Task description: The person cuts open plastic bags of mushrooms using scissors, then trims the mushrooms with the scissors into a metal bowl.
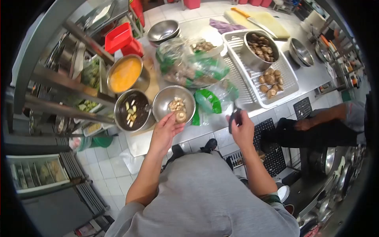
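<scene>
My left hand (167, 132) pinches a mushroom (180, 116) over the near rim of a steel bowl (160, 96). Inside that bowl lie pale mushroom stems (176, 104). My right hand (243, 129) is wrapped round a black-handled tool (235, 117) by the table's front edge; its working end is too unclear to name. Left of the bowl stands a steel pot (118, 118) of dark contents with pale pieces on top. Between my hands, a green and clear plastic bag (213, 98) lies crumpled on the table.
A white perforated tray (290, 89) carries whole mushrooms (271, 82) and a steel pot of dark mushrooms (260, 49). A knife (252, 19) lies on the cutting board (272, 21). Orange liquid fills another pot (125, 75). A person's arm (325, 118) is at right.
</scene>
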`<state>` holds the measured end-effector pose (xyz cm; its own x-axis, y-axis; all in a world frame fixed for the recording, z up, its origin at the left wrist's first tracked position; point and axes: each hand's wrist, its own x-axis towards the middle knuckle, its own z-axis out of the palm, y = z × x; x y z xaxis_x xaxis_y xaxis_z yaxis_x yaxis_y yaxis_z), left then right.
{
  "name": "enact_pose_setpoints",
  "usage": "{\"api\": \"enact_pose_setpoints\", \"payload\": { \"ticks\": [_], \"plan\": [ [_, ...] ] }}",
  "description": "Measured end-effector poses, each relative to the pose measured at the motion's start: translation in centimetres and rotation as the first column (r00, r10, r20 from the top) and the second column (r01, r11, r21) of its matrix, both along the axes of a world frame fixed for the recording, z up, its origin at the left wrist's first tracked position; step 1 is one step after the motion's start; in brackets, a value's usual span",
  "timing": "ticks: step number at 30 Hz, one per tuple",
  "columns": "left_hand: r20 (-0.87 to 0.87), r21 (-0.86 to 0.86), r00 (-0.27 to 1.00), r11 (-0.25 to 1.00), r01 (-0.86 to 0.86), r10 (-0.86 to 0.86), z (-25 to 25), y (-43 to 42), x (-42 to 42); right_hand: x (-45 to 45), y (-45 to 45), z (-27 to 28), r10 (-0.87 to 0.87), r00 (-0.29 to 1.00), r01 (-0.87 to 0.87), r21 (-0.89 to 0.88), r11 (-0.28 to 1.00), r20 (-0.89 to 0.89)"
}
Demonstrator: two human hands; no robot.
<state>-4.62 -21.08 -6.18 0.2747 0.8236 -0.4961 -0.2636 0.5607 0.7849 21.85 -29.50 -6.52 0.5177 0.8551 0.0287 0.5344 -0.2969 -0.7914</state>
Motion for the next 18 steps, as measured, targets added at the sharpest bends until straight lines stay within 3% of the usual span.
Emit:
{"api": "enact_pose_setpoints", "payload": {
  "ticks": [3,4,8,18],
  "plan": [
    [0.116,-0.046,0.991,0.997,-0.069,0.074,-0.6,-0.3,-0.9,-4.2,-1.9,1.3,0.305,0.952,-0.305,-0.042,0.951,-0.005],
    [0.124,-0.034,0.989,0.997,-0.072,0.076,-0.8,-0.4,-1.1,-5.4,-2.1,1.2,0.336,0.941,-0.336,-0.023,0.942,0.028],
    [0.069,0.037,0.993,0.995,-0.095,0.093,-0.4,-1.0,-1.3,-7.7,-1.5,1.0,0.385,0.915,-0.365,-0.162,0.917,0.118],
    [-0.145,0.222,0.986,0.974,-0.049,0.082,-1.6,-1.8,-1.8,-9.3,-0.5,1.3,0.470,0.840,-0.391,-0.296,0.871,0.273]
  ]
}}
